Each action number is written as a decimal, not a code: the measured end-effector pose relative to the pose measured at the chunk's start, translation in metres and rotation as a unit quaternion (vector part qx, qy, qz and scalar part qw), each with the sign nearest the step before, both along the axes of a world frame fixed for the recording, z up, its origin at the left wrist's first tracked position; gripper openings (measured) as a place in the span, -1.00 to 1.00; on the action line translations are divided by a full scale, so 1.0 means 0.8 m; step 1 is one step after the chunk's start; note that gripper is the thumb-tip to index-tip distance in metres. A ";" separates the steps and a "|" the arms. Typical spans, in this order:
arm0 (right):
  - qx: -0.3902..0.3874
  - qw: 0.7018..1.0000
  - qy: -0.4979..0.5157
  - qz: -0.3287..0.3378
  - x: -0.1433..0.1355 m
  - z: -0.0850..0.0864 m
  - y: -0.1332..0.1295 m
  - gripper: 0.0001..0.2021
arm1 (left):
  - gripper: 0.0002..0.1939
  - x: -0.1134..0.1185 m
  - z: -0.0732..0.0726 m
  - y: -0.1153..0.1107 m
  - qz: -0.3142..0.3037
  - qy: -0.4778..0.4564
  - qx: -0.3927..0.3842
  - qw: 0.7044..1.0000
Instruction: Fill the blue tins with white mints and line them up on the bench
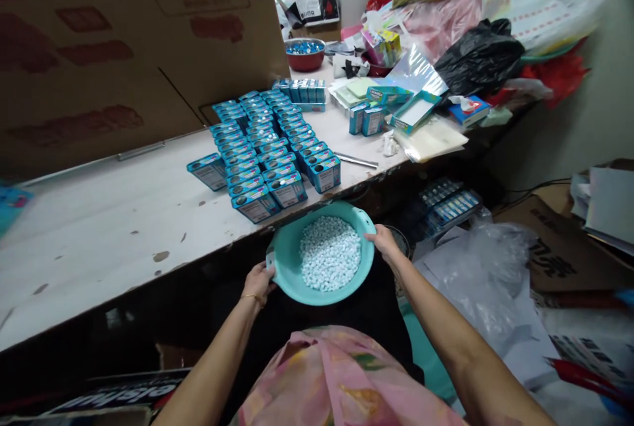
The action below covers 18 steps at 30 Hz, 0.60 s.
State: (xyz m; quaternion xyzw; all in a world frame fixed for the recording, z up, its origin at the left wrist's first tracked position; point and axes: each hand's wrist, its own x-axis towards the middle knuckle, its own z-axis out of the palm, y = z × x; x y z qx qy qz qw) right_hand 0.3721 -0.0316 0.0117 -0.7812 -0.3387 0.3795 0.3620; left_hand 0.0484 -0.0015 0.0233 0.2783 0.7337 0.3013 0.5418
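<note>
A turquoise basin (288, 281) filled partly with small white pellets (331, 254) is held over my lap, just below the table's front edge. My left hand (258, 282) grips its left rim, and my right hand (384, 241) is closed on the right rim. Rows of small blue boxes (270, 155) stand packed together on the white table (123, 234) beyond the basin. One blue box (208, 172) leans apart at the left of the rows. A silver metal bar (355, 160) lies to their right.
A large brown carton (139, 49) stands at the back left. A red bowl (306, 59) of blue pieces sits behind the boxes. Papers, an open blue tray (415, 112) and a black bag (478, 59) are at right. Plastic wrap (490, 274) lies on the lower right.
</note>
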 end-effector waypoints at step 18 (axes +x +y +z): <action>0.155 0.854 -0.480 0.124 0.055 0.116 0.179 -0.70 | -0.60 -0.061 0.121 0.010 0.009 0.095 0.344 0.934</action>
